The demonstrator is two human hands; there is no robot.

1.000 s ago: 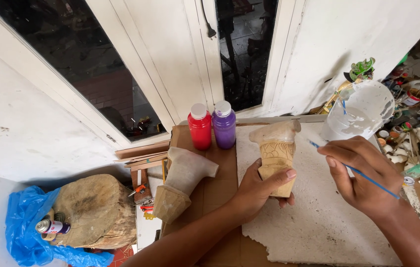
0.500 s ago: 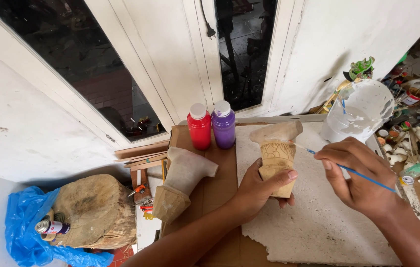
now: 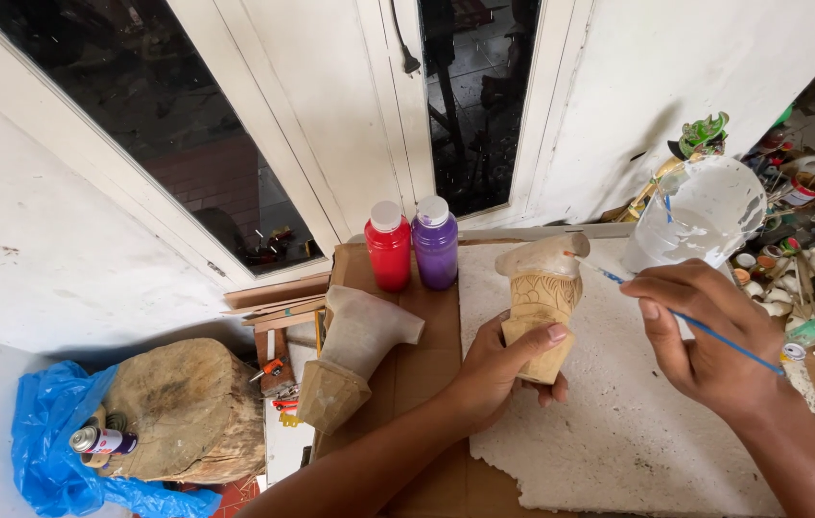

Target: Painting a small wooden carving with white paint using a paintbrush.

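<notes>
The left hand (image 3: 503, 369) grips the wooden carving (image 3: 543, 307) upright on the desk (image 3: 618, 432). The right hand (image 3: 705, 331), pinching a thin brush (image 3: 685, 317), has brought its tip onto the carving's pale top; painting is underway.

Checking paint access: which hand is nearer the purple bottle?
Left. The left hand grips the carved wooden piece just right of the purple bottle; the right hand is farther right.

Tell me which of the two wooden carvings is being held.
The right carving, gripped by the left hand; the left carving lies untouched on cardboard.
</notes>
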